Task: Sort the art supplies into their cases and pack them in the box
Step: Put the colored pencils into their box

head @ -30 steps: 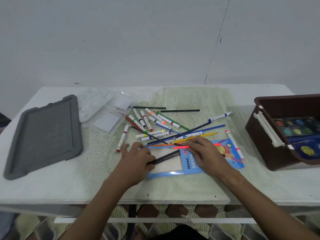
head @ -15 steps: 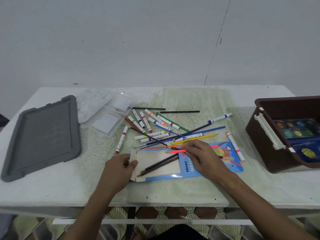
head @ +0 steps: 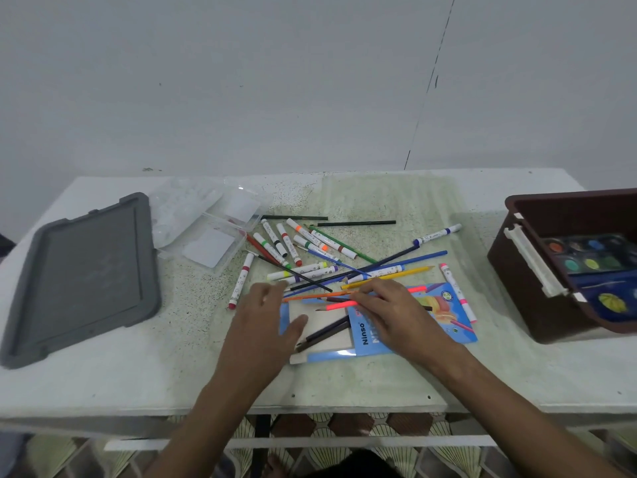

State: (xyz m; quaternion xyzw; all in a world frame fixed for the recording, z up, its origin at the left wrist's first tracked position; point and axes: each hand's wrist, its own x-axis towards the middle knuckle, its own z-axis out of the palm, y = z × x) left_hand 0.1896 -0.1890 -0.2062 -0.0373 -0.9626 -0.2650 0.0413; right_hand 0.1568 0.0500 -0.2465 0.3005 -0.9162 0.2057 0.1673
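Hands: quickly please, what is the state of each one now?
Left hand: open, resting on the blue pencil case.
Right hand: pinching the neon pink pencil.

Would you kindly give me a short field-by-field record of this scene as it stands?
left hand: open, resting on the left end of the pencil case
right hand: pinches a neon pink pencil over the case
case: blue, flat on the table, two dark pencils partly inside
loose items: markers and pencils scattered behind the case
clear case: open, back left
box: brown, right edge, holds a paint palette
lid: grey, far left
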